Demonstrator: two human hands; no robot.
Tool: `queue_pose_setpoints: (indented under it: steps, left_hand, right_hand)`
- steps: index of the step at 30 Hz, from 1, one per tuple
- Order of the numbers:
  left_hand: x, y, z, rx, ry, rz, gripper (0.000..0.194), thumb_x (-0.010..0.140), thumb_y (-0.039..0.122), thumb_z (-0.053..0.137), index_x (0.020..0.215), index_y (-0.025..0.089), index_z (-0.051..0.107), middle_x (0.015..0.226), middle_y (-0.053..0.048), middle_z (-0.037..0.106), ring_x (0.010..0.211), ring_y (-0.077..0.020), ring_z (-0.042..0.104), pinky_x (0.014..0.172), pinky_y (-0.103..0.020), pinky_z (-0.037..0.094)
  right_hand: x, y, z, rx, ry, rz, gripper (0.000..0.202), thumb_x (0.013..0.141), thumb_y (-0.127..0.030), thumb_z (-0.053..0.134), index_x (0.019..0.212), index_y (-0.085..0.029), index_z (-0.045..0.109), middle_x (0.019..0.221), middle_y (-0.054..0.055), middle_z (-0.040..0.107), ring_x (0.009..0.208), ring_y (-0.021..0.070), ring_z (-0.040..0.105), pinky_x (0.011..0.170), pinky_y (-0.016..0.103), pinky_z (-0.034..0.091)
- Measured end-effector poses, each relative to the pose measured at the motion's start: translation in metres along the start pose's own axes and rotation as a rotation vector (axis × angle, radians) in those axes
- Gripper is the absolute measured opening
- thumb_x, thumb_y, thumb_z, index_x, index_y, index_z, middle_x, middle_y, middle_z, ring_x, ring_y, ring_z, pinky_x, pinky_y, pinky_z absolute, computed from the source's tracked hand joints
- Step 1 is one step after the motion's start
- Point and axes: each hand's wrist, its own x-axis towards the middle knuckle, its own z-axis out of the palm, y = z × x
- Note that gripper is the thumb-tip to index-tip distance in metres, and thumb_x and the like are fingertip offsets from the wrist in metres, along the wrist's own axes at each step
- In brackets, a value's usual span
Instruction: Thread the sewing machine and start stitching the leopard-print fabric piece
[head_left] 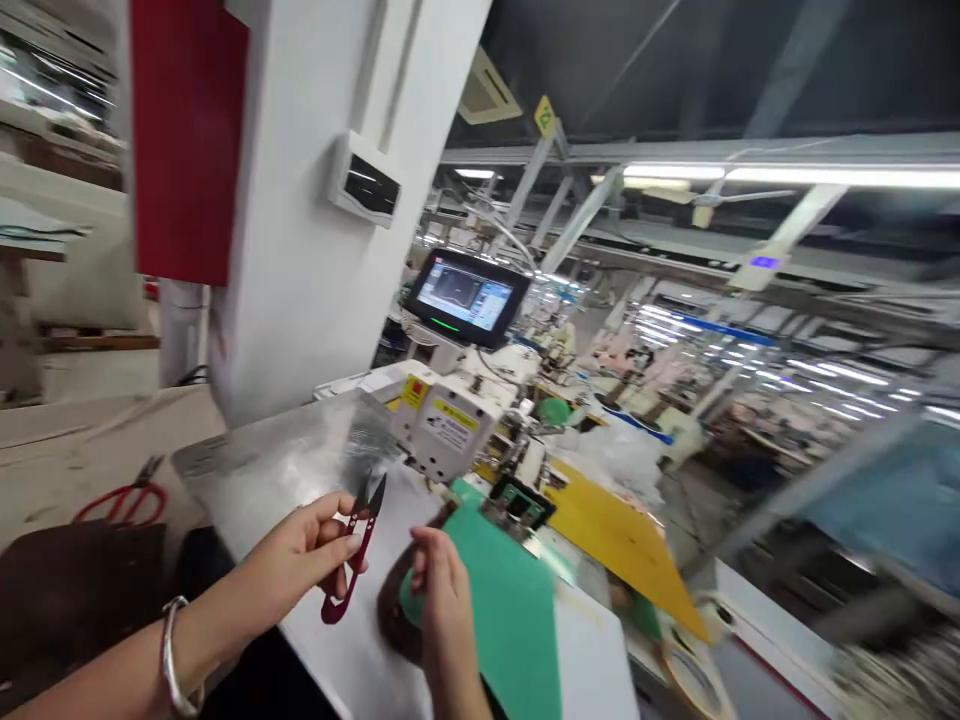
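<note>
My left hand (319, 550) grips a pair of thread snips (346, 575) with red handles, their dark blades pointing up and slightly apart. To its right is my right hand (448, 610), fingers curled together, with any held item hidden from me. That hand is in front of a green sheet (506, 600) lying on a white sheet (596, 650) beside the sewing machine. A dark brown, partly green item (397, 610) shows just left of my right hand, too blurred to name. The white machine head (446, 425) stands beyond both hands.
A lit control screen (470, 295) rises behind the machine. Yellow board (622, 540) lies to the right, with a tape roll (694, 680) below it. Red-handled scissors (124, 500) rest on the cloth-covered surface at left. A white pillar (300, 300) stands close behind the metal table (300, 450).
</note>
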Motion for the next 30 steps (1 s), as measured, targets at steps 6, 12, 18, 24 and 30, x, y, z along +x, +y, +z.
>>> queue_pose_setpoints:
  steps: [6, 12, 18, 24, 30]
  left_hand:
    - [0.049, -0.025, 0.07, 0.053, -0.265, -0.015, 0.054, 0.085, 0.057, 0.071, 0.122, 0.019, 0.059, 0.083, -0.004, 0.069, 0.078, -0.0193, 0.066, 0.074, -0.029, 0.058]
    - [0.066, -0.018, 0.092, 0.436, -0.408, 0.067, 0.047, 0.099, 0.052, 0.048, 0.133, 0.023, 0.063, 0.12, -0.007, 0.072, 0.101, -0.0243, 0.068, 0.089, -0.032, 0.057]
    - [0.086, -0.013, 0.098, 1.059, -0.252, 0.678, 0.041, 0.1, 0.029, 0.038, 0.113, 0.02, 0.076, 0.106, -0.009, 0.076, 0.089, -0.0243, 0.073, 0.075, -0.032, 0.057]
    - [0.121, 0.004, 0.103, 1.339, -0.603, 1.188, 0.035, 0.092, 0.004, 0.038, 0.095, 0.017, 0.071, 0.096, -0.009, 0.075, 0.079, -0.0234, 0.066, 0.069, -0.034, 0.05]
    - [0.116, 0.014, 0.075, 1.34, -0.622, 1.295, 0.035, 0.093, 0.0, 0.039, 0.084, 0.021, 0.065, 0.077, -0.003, 0.069, 0.081, -0.0222, 0.062, 0.077, -0.036, 0.045]
  right_hand:
    - [-0.006, -0.001, -0.012, 0.133, -0.004, 0.004, 0.064, 0.081, -0.082, 0.058, 0.08, -0.019, 0.064, 0.069, -0.001, 0.051, 0.068, 0.0155, 0.045, 0.066, 0.027, 0.039]
    - [-0.014, 0.01, -0.033, 0.166, 0.148, -0.004, 0.06, 0.084, -0.079, 0.057, 0.076, -0.02, 0.062, 0.078, 0.003, 0.06, 0.076, 0.0191, 0.051, 0.068, 0.029, 0.044]
    - [-0.024, 0.016, -0.04, 0.441, 0.315, 0.181, 0.072, 0.067, -0.09, 0.067, 0.082, -0.02, 0.069, 0.073, 0.002, 0.06, 0.071, 0.0185, 0.053, 0.069, 0.031, 0.048]
    - [-0.034, 0.018, -0.061, 0.707, 0.264, 0.286, 0.063, 0.063, -0.079, 0.081, 0.076, -0.018, 0.071, 0.065, 0.001, 0.059, 0.056, 0.0117, 0.049, 0.049, 0.023, 0.038]
    - [-0.03, -0.008, -0.091, 0.574, 0.265, 0.414, 0.069, 0.052, -0.077, 0.085, 0.076, -0.016, 0.066, 0.072, 0.003, 0.063, 0.061, 0.0136, 0.059, 0.049, 0.021, 0.043]
